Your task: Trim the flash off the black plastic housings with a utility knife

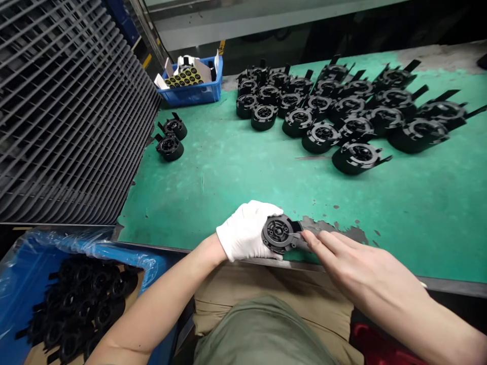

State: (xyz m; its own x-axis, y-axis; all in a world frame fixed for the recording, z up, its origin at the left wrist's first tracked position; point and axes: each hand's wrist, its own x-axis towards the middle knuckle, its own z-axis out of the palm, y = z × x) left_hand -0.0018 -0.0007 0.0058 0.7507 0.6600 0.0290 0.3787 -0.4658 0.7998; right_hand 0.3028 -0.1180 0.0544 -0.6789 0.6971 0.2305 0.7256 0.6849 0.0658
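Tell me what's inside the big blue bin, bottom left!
Inside the blue bin: a heap of black round parts and something brown. Anything beneath the heap is covered, and the left forearm hides some too.

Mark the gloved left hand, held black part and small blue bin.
Gloved left hand (pixel 246 231), head view: glove's middle.
Held black part (pixel 278 233), head view: round face.
Small blue bin (pixel 192 95), head view: front wall.

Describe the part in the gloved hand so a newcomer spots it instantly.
Find the green table, then its near edge, mid-picture. There the white-gloved left hand holds the round black part, with the bare right hand beside it. Other black parts stand on the table or sit in the big blue bin; only this one is held.
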